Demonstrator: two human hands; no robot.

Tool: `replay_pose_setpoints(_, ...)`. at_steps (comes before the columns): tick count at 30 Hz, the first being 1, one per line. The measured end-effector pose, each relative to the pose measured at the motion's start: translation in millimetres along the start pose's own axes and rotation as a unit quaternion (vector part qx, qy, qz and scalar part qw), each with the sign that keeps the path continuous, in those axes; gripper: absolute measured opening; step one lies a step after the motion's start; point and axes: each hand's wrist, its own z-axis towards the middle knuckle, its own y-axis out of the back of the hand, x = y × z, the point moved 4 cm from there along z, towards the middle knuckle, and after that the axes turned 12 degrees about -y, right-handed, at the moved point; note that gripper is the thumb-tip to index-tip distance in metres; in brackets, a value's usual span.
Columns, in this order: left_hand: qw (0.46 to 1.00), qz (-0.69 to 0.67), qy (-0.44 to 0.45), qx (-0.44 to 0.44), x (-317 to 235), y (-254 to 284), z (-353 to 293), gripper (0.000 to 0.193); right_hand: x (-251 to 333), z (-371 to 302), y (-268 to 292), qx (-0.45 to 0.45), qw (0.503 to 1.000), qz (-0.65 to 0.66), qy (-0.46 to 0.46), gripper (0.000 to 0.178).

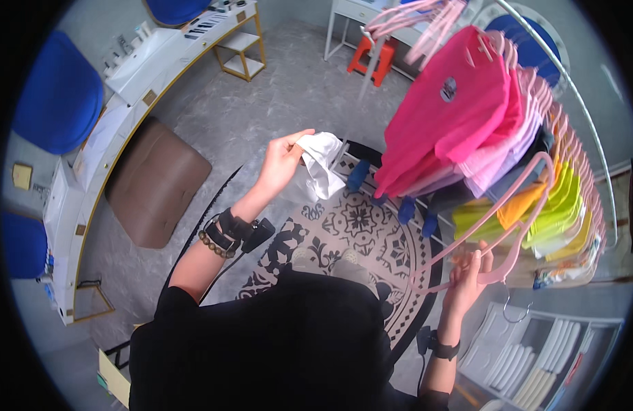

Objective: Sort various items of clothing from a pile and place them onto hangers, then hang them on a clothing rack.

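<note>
My left hand (283, 164) pinches a bunched white cloth (323, 164) between thumb and fingers. The cloth hangs down over the patterned rug, and its kind is not plain from its folds. On the right, my right hand (465, 279) is closed around a pink clothes hanger (511, 264), near the neck. The hanger is tilted, its metal hook pointing down and its shoulders reaching up past the rack of clothes. Nothing hangs on it. Close beyond it, a bright pink shirt (443, 103) heads a row of garments.
A clothes rack (570, 75) with pink, lilac, orange and lime garments fills the right side. Blue rollers (358, 176) sit low by it. To the left are a brown padded seat (155, 185) and a curved white counter (100, 171). A red stool (372, 61) stands far back.
</note>
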Motion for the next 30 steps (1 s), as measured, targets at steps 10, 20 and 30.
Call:
replay_pose_setpoints(10,0.966,0.253,-0.041,0.033,-9,-75,-14,0.021,-41,-47,42,0.270,0.877,-0.387,-0.086,0.018)
replay_pose_setpoints(20,0.868,0.476,-0.038,0.133,-24,-170,-53,0.017,-50,-5,55,0.320,0.864,-0.383,-0.064,0.020)
replay_pose_setpoints(30,0.866,0.432,-0.049,0.247,-13,-236,-101,0.030,-115,38,66,0.381,0.808,-0.448,-0.042,0.026)
